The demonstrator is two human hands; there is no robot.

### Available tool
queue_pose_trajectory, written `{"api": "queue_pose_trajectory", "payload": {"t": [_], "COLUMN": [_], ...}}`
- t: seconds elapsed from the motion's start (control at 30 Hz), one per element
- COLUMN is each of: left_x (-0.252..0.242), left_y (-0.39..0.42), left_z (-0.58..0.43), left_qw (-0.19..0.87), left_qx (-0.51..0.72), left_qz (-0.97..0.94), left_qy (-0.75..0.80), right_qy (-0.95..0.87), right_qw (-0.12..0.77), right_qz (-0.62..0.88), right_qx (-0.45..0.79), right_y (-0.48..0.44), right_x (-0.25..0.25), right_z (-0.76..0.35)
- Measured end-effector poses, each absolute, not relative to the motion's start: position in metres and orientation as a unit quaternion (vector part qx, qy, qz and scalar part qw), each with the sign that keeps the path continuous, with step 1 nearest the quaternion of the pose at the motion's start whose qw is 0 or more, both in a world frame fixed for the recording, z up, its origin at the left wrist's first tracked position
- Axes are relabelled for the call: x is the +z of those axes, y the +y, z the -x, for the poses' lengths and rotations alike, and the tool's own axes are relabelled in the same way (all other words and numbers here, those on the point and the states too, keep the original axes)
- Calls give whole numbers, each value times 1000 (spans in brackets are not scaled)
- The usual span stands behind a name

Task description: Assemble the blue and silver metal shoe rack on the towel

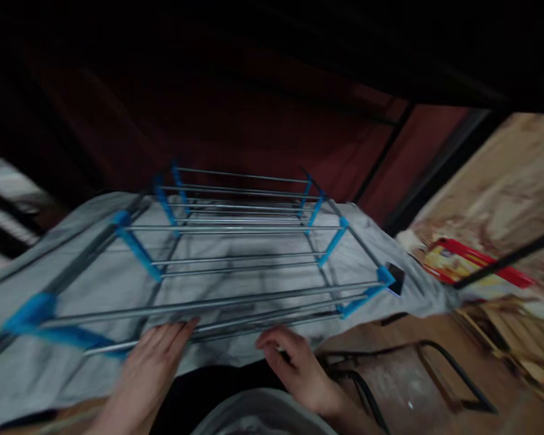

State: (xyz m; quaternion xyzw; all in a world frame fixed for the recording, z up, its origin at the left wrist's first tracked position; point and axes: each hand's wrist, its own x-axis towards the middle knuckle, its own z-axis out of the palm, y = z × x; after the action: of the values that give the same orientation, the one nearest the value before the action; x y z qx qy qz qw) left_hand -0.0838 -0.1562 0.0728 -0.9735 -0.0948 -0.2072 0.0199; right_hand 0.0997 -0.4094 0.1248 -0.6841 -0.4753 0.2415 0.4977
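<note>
A metal-tube rack (254, 297) with blue plastic joints lies across the light grey cloth (254, 248) in front of me. My left hand (161, 350) lies over the rack's nearest lower tubes, fingers bent over them and the thumb hidden. Beside the same tubes, further right, is my right hand (292, 362). Its fingers are loosely curved, the thumb stands apart from them, and nothing shows between. Whether its fingertips touch the tube I cannot tell. A blue joint (31, 311) at the near left is blurred; another blue joint (385, 276) sits at the near right.
A dark phone (395, 279) lies on the cloth by the rack's right corner. Beyond the rack hangs a dark red curtain (254, 139). To the right are a red and yellow package (471, 263) and a black metal frame (457, 368) above the brown floor.
</note>
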Motion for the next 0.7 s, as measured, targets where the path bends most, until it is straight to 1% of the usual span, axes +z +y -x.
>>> {"api": "queue_pose_trajectory", "payload": {"t": [0.07,0.17,0.27,0.37,0.43,0.5,0.53,0.6,0.63,0.7], "left_x": [91,106,111,114,115,113,112,110,110,112], "left_y": [-172,-180,-184,-193,-199,-200,-198,-184,-174,-148], "left_z": [79,72,70,74,83,95,102,115,119,123], "left_qw": [28,18,15,1,-11,-28,-43,-101,-148,-282], "left_qx": [-214,-187,-188,-219,-261,-336,-388,-508,-558,-604], "left_qz": [969,973,970,962,953,926,899,800,735,618], "left_qy": [-117,-135,-154,-161,-151,-167,-198,-302,-356,-417], "right_qy": [-588,-672,-699,-707,-714,-722,-725,-729,-730,-732], "right_qw": [388,240,153,119,107,98,95,91,90,87], "right_qz": [699,700,688,679,670,661,656,651,650,648], "right_qx": [126,-24,-119,-159,-173,-181,-185,-192,-193,-190], "right_y": [-398,-372,-349,-337,-335,-335,-335,-336,-337,-336], "right_x": [131,125,114,109,108,108,108,108,109,110], "right_z": [-92,-90,-95,-104,-111,-115,-116,-117,-117,-118]}}
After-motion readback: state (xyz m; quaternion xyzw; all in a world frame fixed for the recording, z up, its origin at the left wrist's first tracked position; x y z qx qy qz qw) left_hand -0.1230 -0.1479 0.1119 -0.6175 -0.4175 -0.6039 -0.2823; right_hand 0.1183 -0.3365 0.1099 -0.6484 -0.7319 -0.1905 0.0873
